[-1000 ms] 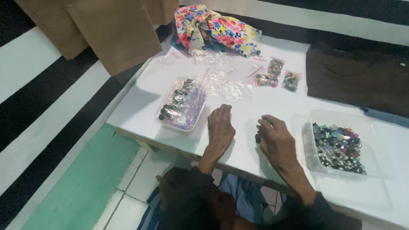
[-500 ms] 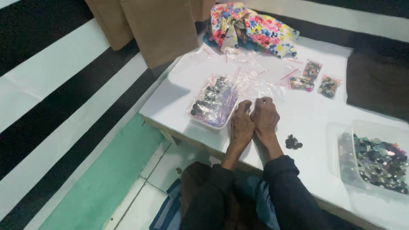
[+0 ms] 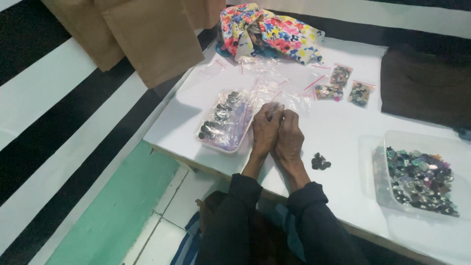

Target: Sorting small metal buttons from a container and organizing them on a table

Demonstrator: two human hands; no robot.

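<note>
Side by side, left hand (image 3: 265,128) and right hand (image 3: 289,135) rest on white table (image 3: 338,132), touching each other, fingers curled among clear plastic bags (image 3: 274,93); whether anything pinched, cannot tell. Tray of bagged buttons (image 3: 223,121) just left of hands. Small dark button pile (image 3: 320,161) near right wrist. Clear tub of mixed buttons (image 3: 422,179) well right. Floral cloth (image 3: 267,30) at far edge.

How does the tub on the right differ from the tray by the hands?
The clear tub is larger and holds loose mixed-colour buttons; the small tray holds filled clear bags of dark buttons. The tub stands apart from both hands; the tray sits just beside the left hand. Both rest on the white table.
</note>
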